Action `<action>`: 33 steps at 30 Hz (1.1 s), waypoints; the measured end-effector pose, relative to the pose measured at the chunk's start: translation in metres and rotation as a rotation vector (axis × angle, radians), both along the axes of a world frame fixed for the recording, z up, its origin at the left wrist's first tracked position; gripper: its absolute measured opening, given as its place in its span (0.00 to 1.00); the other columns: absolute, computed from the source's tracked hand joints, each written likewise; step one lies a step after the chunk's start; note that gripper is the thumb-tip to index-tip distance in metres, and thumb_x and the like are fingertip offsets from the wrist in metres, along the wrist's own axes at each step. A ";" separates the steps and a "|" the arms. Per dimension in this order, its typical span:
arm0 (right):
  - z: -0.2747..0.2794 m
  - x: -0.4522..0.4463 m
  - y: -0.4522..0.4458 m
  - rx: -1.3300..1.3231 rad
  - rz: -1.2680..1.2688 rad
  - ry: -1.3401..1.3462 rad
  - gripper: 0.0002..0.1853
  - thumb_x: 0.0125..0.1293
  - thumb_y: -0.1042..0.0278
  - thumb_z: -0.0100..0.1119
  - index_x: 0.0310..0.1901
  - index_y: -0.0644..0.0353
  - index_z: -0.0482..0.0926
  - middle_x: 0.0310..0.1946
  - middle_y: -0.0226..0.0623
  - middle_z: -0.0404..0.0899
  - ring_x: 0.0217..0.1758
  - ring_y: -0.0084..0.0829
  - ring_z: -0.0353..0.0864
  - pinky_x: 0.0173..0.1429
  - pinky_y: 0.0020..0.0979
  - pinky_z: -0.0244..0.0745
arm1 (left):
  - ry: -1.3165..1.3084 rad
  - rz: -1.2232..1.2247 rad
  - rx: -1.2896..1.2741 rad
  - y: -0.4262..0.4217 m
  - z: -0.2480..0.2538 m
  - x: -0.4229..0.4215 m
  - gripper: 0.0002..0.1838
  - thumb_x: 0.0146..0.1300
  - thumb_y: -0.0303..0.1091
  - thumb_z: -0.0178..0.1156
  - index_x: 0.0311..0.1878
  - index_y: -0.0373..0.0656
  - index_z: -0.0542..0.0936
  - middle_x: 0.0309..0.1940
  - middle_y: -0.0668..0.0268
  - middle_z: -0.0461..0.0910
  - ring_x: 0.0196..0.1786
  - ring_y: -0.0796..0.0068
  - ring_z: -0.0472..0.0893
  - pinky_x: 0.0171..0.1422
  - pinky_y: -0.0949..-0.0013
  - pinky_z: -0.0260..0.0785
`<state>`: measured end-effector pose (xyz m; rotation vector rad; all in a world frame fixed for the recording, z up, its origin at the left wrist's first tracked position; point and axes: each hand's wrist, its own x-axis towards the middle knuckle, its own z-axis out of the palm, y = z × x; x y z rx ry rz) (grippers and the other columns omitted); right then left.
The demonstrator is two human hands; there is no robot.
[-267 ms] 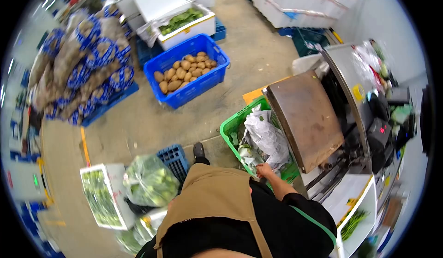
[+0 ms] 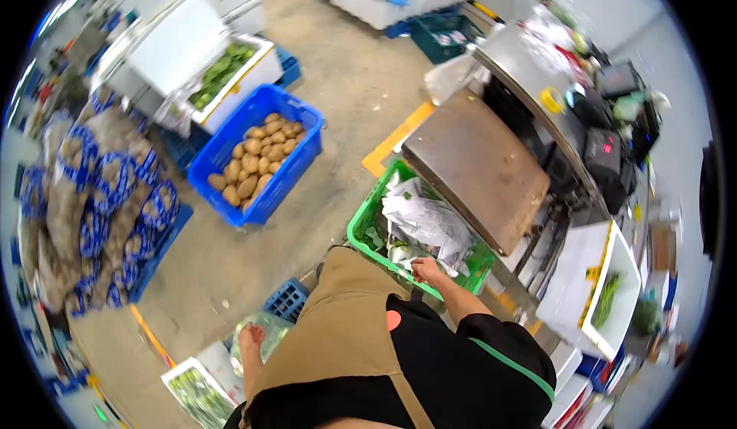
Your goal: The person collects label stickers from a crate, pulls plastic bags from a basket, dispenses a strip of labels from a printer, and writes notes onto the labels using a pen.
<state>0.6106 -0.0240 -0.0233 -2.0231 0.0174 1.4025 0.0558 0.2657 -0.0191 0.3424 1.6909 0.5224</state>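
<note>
Over the near rim of a green basket (image 2: 361,250), my right hand (image 2: 426,271) has its fingers curled together, close to crumpled white and grey wrapping (image 2: 426,220) inside. Whether the fingers hold anything is too small to tell. My left hand (image 2: 250,338) is low in the view, beside a clear plastic bag (image 2: 270,327) of pale green vegetables. Its fingers look bent, and their tips are too blurred to read. A tan apron (image 2: 330,314) covers my front.
A blue crate (image 2: 265,210) of potatoes (image 2: 253,156) stands ahead to the left. Mesh sacks (image 2: 100,206) are piled at the far left. A metal platform (image 2: 480,169) adjoins the green basket. White foam boxes (image 2: 606,275) hold greens at right and lower left.
The view has turned, so the potato crate and sacks sit further left and lower. My left hand has come into view by the plastic bag. My right hand is still at the green basket.
</note>
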 end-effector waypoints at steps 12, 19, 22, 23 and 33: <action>-0.051 0.059 0.077 -0.178 0.005 0.018 0.12 0.56 0.69 0.53 0.38 0.60 0.84 0.20 0.39 0.77 0.16 0.33 0.74 0.19 0.33 0.68 | -0.154 -0.565 -0.089 0.211 -0.011 0.239 0.10 0.70 0.42 0.52 0.38 0.47 0.76 0.28 0.66 0.80 0.32 0.70 0.81 0.35 0.66 0.76; -0.114 0.175 0.203 0.081 0.295 0.073 0.11 0.58 0.63 0.53 0.39 0.55 0.82 0.25 0.38 0.79 0.20 0.34 0.77 0.28 0.42 0.74 | -0.046 -0.964 -0.138 0.355 -0.012 0.455 0.09 0.70 0.41 0.51 0.39 0.47 0.75 0.28 0.66 0.79 0.32 0.69 0.80 0.34 0.65 0.75; -0.132 0.220 0.226 0.134 0.489 -0.164 0.16 0.55 0.65 0.50 0.44 0.59 0.81 0.33 0.42 0.84 0.28 0.37 0.83 0.30 0.44 0.79 | 0.001 -1.128 -0.127 0.424 -0.005 0.557 0.09 0.70 0.41 0.51 0.40 0.46 0.74 0.28 0.66 0.79 0.31 0.69 0.80 0.34 0.65 0.75; 0.001 0.250 0.248 -0.053 0.275 0.019 0.18 0.54 0.66 0.50 0.46 0.59 0.81 0.34 0.42 0.84 0.31 0.38 0.84 0.30 0.44 0.79 | 0.008 -1.202 -0.137 0.437 -0.010 0.589 0.09 0.70 0.41 0.51 0.40 0.46 0.74 0.28 0.66 0.79 0.31 0.69 0.80 0.34 0.65 0.75; -0.021 0.214 0.227 0.009 -0.731 0.219 0.13 0.55 0.57 0.57 0.37 0.56 0.81 0.28 0.33 0.80 0.26 0.28 0.78 0.24 0.35 0.72 | 0.001 -1.702 -0.116 0.515 -0.031 0.946 0.09 0.69 0.40 0.51 0.42 0.45 0.73 0.29 0.65 0.77 0.30 0.68 0.79 0.33 0.63 0.75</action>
